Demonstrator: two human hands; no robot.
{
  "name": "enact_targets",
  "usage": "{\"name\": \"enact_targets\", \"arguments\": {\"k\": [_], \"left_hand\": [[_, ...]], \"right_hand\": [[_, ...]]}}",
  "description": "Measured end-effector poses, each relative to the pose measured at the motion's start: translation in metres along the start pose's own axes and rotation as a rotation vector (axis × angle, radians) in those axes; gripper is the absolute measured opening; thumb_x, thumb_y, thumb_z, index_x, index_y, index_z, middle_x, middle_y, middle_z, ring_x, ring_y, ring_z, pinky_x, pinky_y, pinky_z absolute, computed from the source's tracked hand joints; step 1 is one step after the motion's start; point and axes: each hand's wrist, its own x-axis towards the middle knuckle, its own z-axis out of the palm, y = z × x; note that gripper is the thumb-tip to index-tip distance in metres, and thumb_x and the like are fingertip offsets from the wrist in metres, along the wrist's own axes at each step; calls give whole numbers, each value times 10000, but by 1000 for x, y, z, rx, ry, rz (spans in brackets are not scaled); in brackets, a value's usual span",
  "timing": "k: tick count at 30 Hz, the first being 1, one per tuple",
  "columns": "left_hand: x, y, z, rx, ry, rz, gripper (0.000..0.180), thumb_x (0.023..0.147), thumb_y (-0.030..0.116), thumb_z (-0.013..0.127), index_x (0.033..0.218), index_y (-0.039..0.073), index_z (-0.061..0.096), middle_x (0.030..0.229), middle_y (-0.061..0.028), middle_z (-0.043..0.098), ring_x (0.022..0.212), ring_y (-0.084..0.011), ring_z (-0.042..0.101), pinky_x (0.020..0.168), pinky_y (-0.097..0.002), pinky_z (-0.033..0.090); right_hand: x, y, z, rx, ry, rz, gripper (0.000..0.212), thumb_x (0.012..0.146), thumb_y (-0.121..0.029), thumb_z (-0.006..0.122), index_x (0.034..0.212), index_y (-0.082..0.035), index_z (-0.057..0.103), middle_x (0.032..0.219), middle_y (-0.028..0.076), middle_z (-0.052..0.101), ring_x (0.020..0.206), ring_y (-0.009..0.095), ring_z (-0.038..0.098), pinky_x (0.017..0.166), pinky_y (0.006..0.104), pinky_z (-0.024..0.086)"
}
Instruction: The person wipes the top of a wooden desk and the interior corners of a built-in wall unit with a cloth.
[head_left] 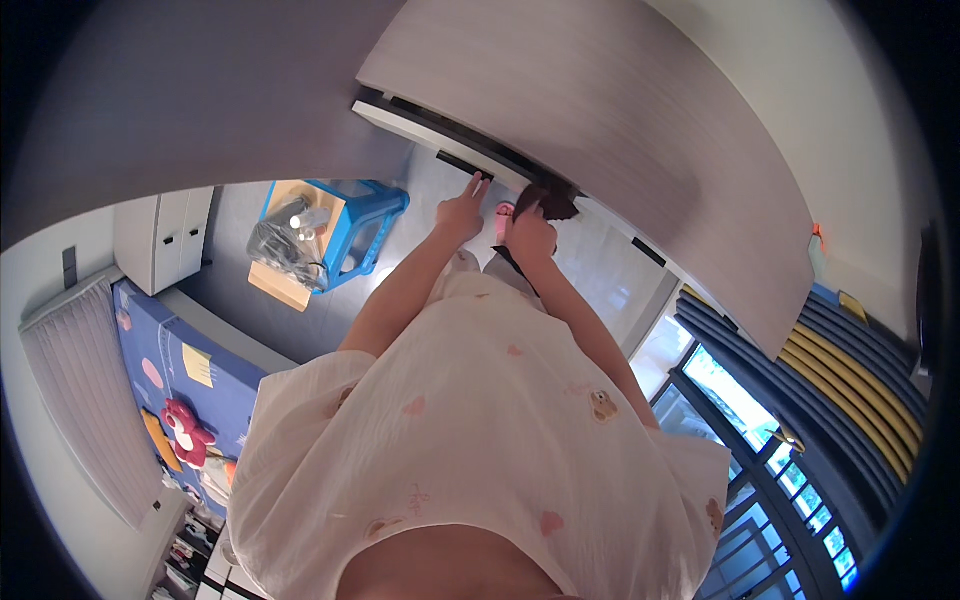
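My left hand has its fingers stretched out, the tips at a black recessed handle on the front of a slightly pulled-out drawer. A dark gap runs along the drawer's top, under the overhanging grey wood-grain cabinet. To the right, my right hand is closed on a crumpled dark brown cloth, which lies against the drawer's edge. Part of the cloth is hidden by the fingers. Between the hands, down on the floor, a pink slipper partly shows.
On the left, a blue plastic stool stands by an open cardboard box with clear plastic and bottles. A bed with blue bedding and a red plush toy lies farther left. Dark and yellow curtains hang by the window at right.
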Motion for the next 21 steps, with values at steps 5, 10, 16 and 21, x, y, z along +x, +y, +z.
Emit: {"name": "enact_targets", "arguments": {"k": [5, 10, 16, 21], "left_hand": [[-3, 0, 2, -17, -20, -21, 625, 609, 89, 415, 1182, 174, 178, 1247, 6, 114, 741, -230, 530, 596, -333, 418], [-8, 4, 4, 11, 5, -2, 541, 637, 132, 411, 1151, 123, 243, 1217, -22, 209, 703, -221, 540, 574, -352, 424], [20, -25, 80, 162, -28, 58, 364, 691, 238, 410, 1023, 90, 396, 991, -34, 460, 744, -226, 519, 656, -371, 398], [8, -22, 73, 15, 94, 103, 366, 693, 251, 415, 1023, 94, 397, 995, -32, 453, 789, -222, 485, 693, -370, 366]], "right_hand": [[11, -30, -8, -26, -82, -85, 697, 639, -299, 499, 1114, 99, 178, 730, 119, 503, 604, 215, 531, 528, 300, 423], [18, -40, 3, -67, -55, -124, 724, 626, -294, 513, 1113, 110, 161, 701, 124, 506, 574, 207, 532, 491, 314, 424], [22, -72, -5, -56, -52, -229, 728, 640, -294, 500, 1088, 152, 139, 653, 117, 510, 541, 219, 527, 452, 319, 418], [29, -88, 0, -96, -95, -269, 774, 630, -284, 516, 1083, 177, 91, 659, 117, 519, 548, 206, 531, 466, 296, 430]]}}
